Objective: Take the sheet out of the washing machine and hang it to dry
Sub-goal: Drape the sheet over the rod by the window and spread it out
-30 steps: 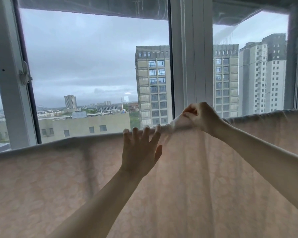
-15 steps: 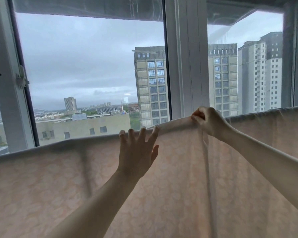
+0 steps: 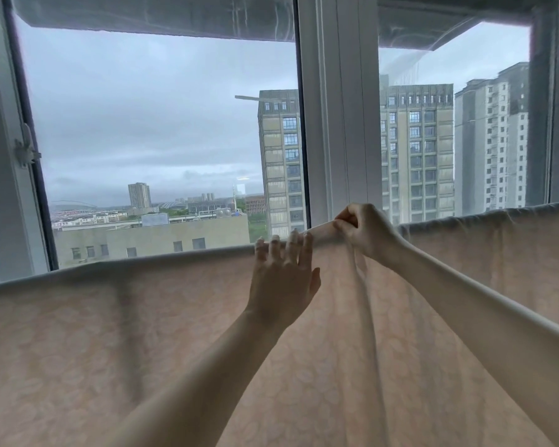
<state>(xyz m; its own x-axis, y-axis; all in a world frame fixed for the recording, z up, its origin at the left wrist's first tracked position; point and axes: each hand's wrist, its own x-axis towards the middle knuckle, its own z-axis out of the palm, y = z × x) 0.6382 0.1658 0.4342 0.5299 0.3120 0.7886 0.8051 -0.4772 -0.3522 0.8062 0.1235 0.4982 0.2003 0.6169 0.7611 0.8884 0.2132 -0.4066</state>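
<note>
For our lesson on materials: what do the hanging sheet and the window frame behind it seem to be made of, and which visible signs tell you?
Sheet: thin woven cloth, probably cotton or a blend; matt, pale pink with a faint flower pattern, daylight shines through, and it creases where the right hand pinches it.
Window frame: smooth white plastic or painted metal, with straight moulded ridges; which one cannot be told.

Sheet (image 3: pixel 142 350): cut off at left, right, bottom edges.
Support under its top fold: hidden.
Arms: cut off by frame.
</note>
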